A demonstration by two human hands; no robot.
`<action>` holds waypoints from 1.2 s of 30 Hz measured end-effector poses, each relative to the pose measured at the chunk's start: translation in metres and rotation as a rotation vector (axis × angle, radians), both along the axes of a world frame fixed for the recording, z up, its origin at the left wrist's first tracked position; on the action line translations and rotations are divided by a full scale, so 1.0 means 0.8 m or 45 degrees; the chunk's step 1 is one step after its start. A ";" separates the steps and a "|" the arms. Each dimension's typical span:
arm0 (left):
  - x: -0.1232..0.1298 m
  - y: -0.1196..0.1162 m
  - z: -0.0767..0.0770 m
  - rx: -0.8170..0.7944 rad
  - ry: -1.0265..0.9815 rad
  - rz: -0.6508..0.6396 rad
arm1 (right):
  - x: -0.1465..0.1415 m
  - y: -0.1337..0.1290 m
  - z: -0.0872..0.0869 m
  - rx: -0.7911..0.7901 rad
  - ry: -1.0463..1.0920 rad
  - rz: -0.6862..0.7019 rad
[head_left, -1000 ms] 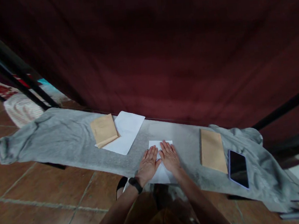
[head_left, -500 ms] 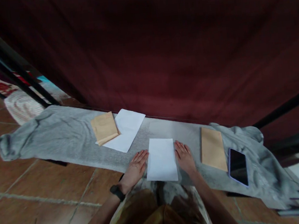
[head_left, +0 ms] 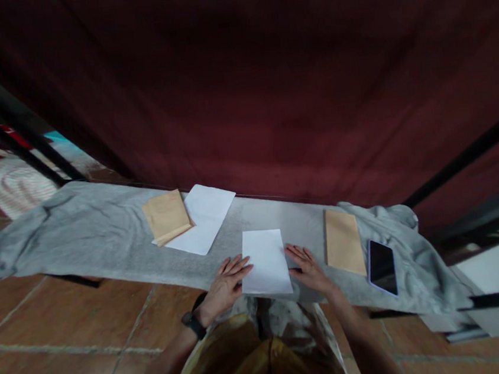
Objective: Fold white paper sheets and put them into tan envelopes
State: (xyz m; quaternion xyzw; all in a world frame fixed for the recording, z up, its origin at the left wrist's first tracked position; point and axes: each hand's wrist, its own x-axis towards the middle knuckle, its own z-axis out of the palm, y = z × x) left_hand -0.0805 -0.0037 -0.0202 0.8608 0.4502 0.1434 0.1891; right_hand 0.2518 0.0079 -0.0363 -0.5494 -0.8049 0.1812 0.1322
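A white sheet of paper [head_left: 265, 262], perhaps a stack or folded, lies flat on the grey cloth in front of me. My left hand [head_left: 227, 281] is open at its left side, its fingertips touching or just over the edge. On the other side my right hand [head_left: 308, 269] rests open, fingers spread, with the tips at the paper's right edge. Farther left, folded brown paper envelopes [head_left: 167, 217] lie partly over more white paper [head_left: 211, 213]. To the right of my right hand sits a flat brown paper packet or envelope [head_left: 343, 241].
The narrow bench is covered by a grey cloth [head_left: 103, 238], bunched at both ends. A phone [head_left: 381, 267] lies beside the brown packet. A dark red curtain [head_left: 269, 119] hangs along the far edge. Black metal bars [head_left: 473, 151] stand at the sides above a tiled floor [head_left: 68, 325].
Both hands have shifted slightly on the paper's sides; the left fingertips now reach over its edge, and the right fingers are more spread. The whole view has moved a little.
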 end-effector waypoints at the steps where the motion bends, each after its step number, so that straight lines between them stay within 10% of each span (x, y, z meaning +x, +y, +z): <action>1: 0.003 0.002 0.003 -0.045 -0.061 0.001 | 0.000 -0.002 0.000 -0.008 0.023 0.000; 8: 0.024 0.006 0.019 -0.321 -0.708 0.406 | -0.014 -0.011 -0.014 0.179 0.262 -0.133; 15: 0.040 0.022 0.011 -0.279 -0.821 0.714 | -0.051 -0.005 -0.020 0.314 0.364 -0.425; 36: 0.067 0.035 0.017 -0.133 0.097 0.772 | -0.076 -0.008 -0.030 0.550 0.225 -0.578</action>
